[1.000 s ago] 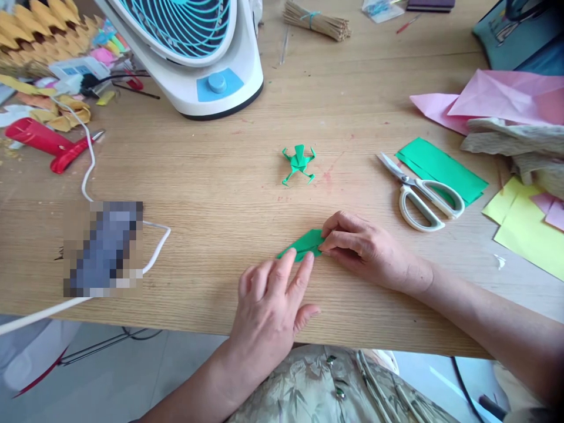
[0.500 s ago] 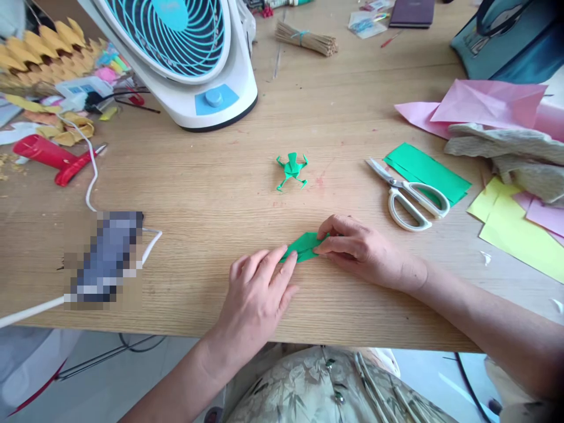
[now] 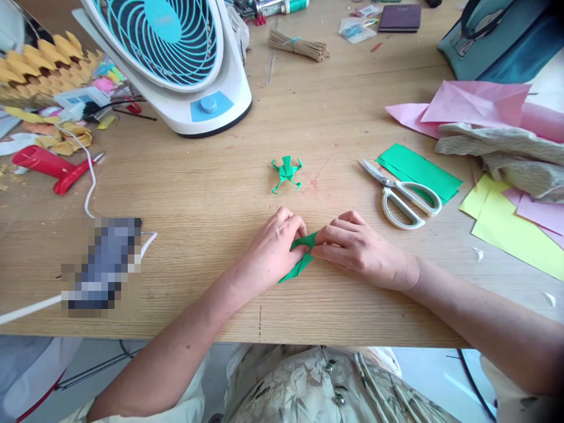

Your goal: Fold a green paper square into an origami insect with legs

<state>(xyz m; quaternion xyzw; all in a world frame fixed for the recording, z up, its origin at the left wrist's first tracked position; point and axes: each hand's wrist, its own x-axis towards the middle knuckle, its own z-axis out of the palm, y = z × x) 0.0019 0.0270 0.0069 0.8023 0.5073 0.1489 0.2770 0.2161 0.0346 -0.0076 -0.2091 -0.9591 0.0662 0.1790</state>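
Note:
A folded piece of green paper [image 3: 298,269] lies low over the table between my two hands, partly hidden by my fingers. My left hand [image 3: 277,244] is closed on its upper left part, thumb and fingers pinching it. From the right, my right hand [image 3: 352,247] pinches the paper's right end, its fingertips close to those of my left hand. Just beyond the hands sits a small green origami frog [image 3: 286,170] with its four legs spread.
White-handled scissors [image 3: 403,194] rest partly on green paper sheets [image 3: 418,170] at right. Yellow paper [image 3: 520,229], pink paper [image 3: 478,103] and a grey cloth [image 3: 506,150] lie farther right. A fan [image 3: 211,108] stands behind; a blurred phone-like object [image 3: 106,258] is at left.
My left hand has gone from fingers resting flat on the paper to pinching it, higher and further right. The green paper's left end is now angled down toward me. The view has shifted slightly.

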